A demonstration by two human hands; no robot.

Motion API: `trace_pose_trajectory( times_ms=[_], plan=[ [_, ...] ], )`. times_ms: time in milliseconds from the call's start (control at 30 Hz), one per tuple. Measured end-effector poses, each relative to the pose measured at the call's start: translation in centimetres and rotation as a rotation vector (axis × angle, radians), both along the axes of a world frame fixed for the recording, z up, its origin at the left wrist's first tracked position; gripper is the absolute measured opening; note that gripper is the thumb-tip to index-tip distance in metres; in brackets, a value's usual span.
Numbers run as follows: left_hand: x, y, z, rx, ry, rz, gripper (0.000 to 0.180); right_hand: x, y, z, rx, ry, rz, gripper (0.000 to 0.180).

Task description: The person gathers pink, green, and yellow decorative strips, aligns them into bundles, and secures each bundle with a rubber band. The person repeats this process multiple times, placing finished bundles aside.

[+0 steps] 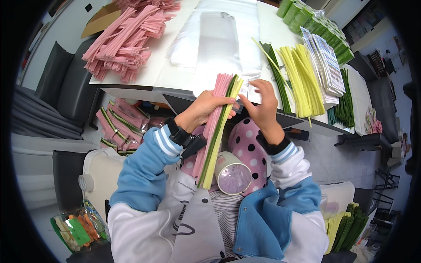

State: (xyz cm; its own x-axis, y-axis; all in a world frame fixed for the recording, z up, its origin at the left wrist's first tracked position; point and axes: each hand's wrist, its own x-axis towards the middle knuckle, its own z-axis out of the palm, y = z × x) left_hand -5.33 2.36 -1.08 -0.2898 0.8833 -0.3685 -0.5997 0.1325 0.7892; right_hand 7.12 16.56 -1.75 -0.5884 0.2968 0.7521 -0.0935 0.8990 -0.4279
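My left hand (205, 108) is closed around a bundle of fuzzy chenille stems (213, 131), held tilted over my lap. Pink stems make up its left side, with dark green and pale yellow ones along the right. Just right of the bundle's upper part is my right hand (264, 107), thumb and fingers apart; I see nothing held in it. A small clear, shiny piece (237, 107) shows between the hands, too indistinct to name. A round tub (234, 173) with pale lilac contents rests in my lap below.
On the white table (175, 74) lie a pink stem pile (127, 41), clear plastic bags (217, 35), yellow stems (302, 79), dark green stems (277, 76), stacked printed cards (324, 65) and green-wrapped rolls (313, 24). Bagged stem bundles (122, 125) sit below left.
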Motion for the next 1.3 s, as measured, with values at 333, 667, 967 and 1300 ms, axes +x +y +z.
trace_pose_trajectory(
  times_ms=[333,667,967,1300],
  plan=[
    [2.5,1.1,-2.7,0.024,-0.122,-0.109,0.027,-0.9,-0.9,-2.6,-1.816,-0.318,0.602,0.036],
    [6.5,-6.8,-4.3,-0.028,-0.356,-0.312,0.038,-2.0,0.0,-3.2,-1.776,-0.325,0.464,0.036],
    [7.0,-7.6,-4.0,-0.041,-0.333,-0.073,0.027,1.3,-2.6,-5.0,-1.824,-0.332,0.733,0.034],
    [7.6,-6.7,-3.7,-0.056,-0.363,-0.041,0.023,0.9,-3.1,-5.2,-1.741,-0.257,0.532,0.029]
  ],
)
